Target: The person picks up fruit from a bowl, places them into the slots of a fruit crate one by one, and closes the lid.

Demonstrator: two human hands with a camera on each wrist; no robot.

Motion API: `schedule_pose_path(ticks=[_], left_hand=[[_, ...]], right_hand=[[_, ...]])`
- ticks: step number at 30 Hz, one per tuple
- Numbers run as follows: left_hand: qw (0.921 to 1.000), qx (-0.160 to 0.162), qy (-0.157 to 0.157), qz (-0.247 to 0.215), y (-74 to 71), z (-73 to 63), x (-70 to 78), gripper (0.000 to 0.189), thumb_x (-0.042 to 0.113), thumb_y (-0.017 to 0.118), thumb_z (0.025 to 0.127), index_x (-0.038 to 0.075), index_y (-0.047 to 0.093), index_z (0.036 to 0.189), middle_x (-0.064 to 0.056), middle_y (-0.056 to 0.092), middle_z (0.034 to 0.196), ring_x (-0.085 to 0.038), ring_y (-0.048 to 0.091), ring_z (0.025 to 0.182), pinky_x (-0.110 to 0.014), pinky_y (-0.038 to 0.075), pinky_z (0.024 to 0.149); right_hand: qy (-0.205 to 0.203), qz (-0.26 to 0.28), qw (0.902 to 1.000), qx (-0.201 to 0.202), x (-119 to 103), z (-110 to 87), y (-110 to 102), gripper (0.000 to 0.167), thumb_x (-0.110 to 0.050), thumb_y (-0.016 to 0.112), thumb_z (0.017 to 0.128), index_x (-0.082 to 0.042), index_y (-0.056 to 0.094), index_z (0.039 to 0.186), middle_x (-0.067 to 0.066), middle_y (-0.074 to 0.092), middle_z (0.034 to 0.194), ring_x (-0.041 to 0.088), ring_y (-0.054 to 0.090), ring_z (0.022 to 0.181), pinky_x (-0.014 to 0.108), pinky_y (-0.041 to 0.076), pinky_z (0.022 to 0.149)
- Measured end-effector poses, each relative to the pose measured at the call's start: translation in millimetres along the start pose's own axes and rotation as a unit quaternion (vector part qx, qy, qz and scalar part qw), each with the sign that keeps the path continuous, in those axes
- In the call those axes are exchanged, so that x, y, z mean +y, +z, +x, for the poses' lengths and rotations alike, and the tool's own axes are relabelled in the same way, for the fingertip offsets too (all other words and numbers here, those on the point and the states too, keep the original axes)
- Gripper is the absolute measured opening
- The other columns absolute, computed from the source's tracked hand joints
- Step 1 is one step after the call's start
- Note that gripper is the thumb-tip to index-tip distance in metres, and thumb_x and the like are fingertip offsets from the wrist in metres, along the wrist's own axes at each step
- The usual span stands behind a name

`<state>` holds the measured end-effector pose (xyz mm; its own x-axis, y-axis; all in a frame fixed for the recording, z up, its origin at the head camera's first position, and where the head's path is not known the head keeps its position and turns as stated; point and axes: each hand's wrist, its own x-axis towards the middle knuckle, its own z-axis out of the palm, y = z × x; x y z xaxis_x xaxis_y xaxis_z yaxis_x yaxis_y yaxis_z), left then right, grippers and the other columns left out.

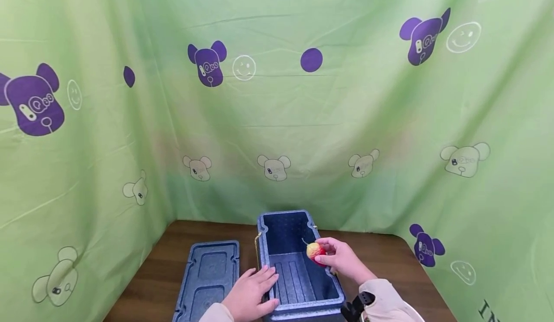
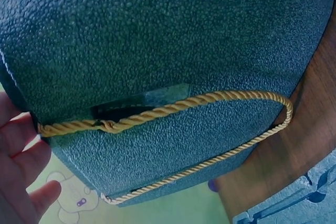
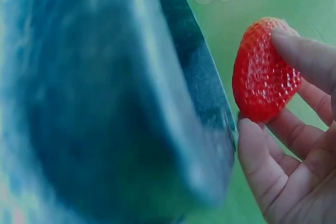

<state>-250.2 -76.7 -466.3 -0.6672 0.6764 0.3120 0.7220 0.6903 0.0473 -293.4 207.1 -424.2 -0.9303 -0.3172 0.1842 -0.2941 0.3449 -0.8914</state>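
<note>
A red strawberry, pale yellow at one end with a thin stem, is pinched between the thumb and fingers of my right hand. It is held over the right side of an uncovered blue foam box. In the right wrist view the strawberry shows its dimpled, shiny skin, close by the box's blurred wall. My left hand rests on the box's near left rim with its fingers extended. The left wrist view has those fingers at the box edge, beside a twisted gold rope handle.
The blue lid lies flat on the brown wooden table, left of the box. A green curtain printed with bear heads and smiley faces encloses the table at the back and sides. A dark strap device sits on my right wrist.
</note>
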Motion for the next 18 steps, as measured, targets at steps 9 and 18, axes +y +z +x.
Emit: schedule_pose_path(ticks=[9, 18], left_hand=[[0.9979, -0.048, -0.017, -0.039, 1.2, 1.7, -1.4, 0.058, 0.054, 0.040, 0.096, 0.014, 0.059, 0.134, -0.002, 0.054, 0.137, -0.016, 0.047, 0.130, -0.045, 0.042, 0.097], [0.9979, -0.055, -0.018, -0.027, -2.5, 5.3, -5.3, 0.059, 0.055, 0.040, 0.095, 0.014, 0.058, 0.134, -0.002, 0.052, 0.140, -0.017, 0.045, 0.131, -0.043, 0.043, 0.096]], right_hand=[[0.009, -0.012, 0.9998, -0.016, -1.1, 4.5, 8.1, 0.039, -0.005, 0.072, 0.081, 0.012, 0.055, 0.112, 0.008, 0.064, 0.086, 0.017, 0.054, 0.057, 0.024, 0.043, 0.042], [0.006, -0.022, 0.9993, -0.029, -3.0, 5.3, 13.3, 0.042, -0.005, 0.072, 0.080, 0.014, 0.057, 0.113, 0.013, 0.068, 0.087, 0.018, 0.058, 0.062, 0.028, 0.046, 0.044]])
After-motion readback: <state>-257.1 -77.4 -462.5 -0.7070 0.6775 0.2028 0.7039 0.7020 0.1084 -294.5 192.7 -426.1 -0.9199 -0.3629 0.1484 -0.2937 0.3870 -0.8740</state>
